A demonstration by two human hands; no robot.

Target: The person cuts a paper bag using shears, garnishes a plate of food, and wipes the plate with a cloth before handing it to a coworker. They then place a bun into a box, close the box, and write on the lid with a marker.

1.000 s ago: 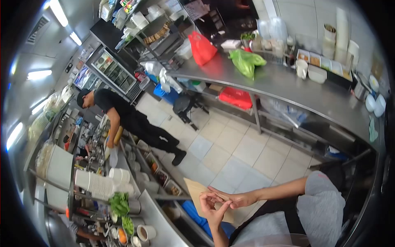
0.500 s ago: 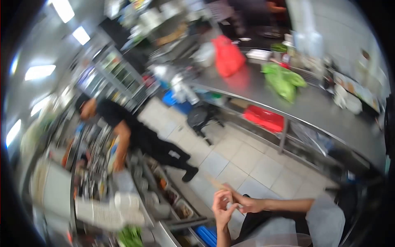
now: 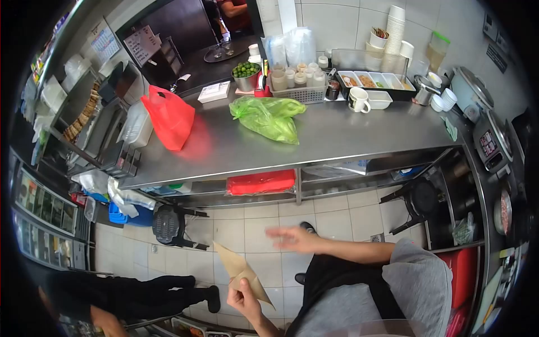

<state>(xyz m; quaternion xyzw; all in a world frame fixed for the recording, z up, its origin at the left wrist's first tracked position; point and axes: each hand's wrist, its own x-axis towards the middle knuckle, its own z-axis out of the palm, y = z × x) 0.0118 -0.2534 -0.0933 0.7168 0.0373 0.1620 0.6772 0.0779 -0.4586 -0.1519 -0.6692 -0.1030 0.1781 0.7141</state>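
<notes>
My left hand [image 3: 245, 297] pinches a folded brown paper sleeve [image 3: 241, 269], with the thumb on its near face. The sleeve is tilted, one pointed end toward the counter, above the tiled floor. My right hand [image 3: 295, 240] is stretched out to the right of the sleeve, apart from it, fingers extended and slightly blurred, holding nothing. Beyond both hands, a tied green plastic bag [image 3: 269, 119] and a red plastic bag [image 3: 168, 118] stand on the steel counter [image 3: 337, 132].
On the counter are a basket of sauce cups [image 3: 297, 92], a condiment box [image 3: 376, 81], a mug [image 3: 359, 100] and a pot of limes [image 3: 245, 76]. Black stools [image 3: 168, 224] stand below. A co-worker's dark-trousered legs [image 3: 140, 295] are at lower left.
The view has swung round to face the counter. My hands, together before, are now apart: the left keeps the brown paper sleeve while the right is opened away from it.
</notes>
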